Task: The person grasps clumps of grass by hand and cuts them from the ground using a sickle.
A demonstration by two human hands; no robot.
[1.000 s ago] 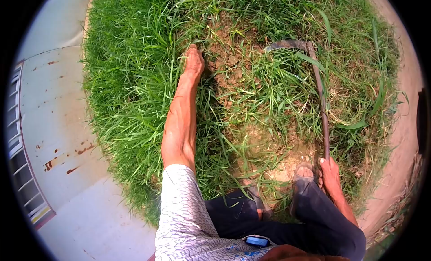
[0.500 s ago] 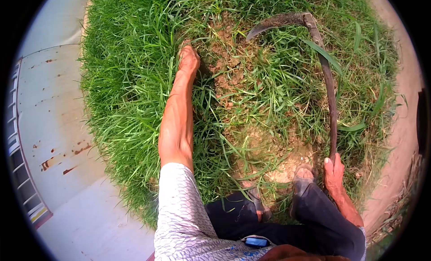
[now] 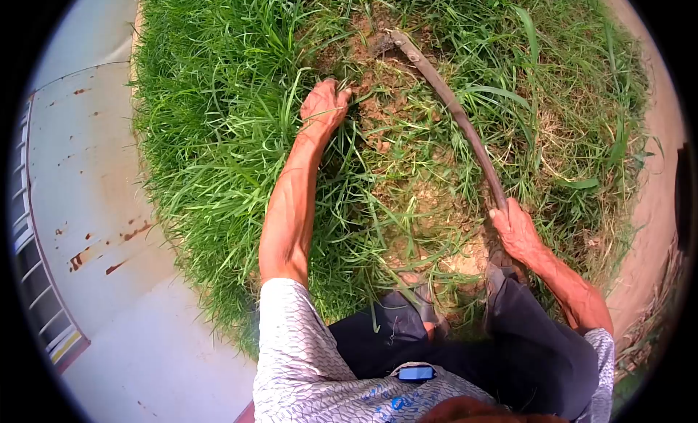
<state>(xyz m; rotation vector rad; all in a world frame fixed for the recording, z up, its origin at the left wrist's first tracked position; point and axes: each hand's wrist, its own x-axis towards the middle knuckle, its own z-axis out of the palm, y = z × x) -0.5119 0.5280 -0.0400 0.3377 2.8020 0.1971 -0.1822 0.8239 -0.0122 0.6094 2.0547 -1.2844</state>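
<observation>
My right hand (image 3: 515,230) is wrapped round the lower end of a sickle's long, bent wooden handle (image 3: 465,121). The sickle's head (image 3: 383,43) is at the bare soil by the tall grass, its blade mostly hidden. Just below and left of that head, my left hand (image 3: 325,105) is closed low at the edge of the tall green grass (image 3: 218,125). Blades of grass run into its curled fingers, though the grip itself is partly hidden.
Bare brown soil (image 3: 378,107) and short, loose grass (image 3: 429,161) lie between my hands. My feet are at the bottom of this strip. A pale, rust-stained metal sheet (image 3: 109,205) borders the grass on the left, and a dirt path (image 3: 640,227) on the right.
The sickle has swung left, its head reaching the soil near my left hand and its blade dropping from sight. My right hand moved up and left; my left hand shifted slightly right and down.
</observation>
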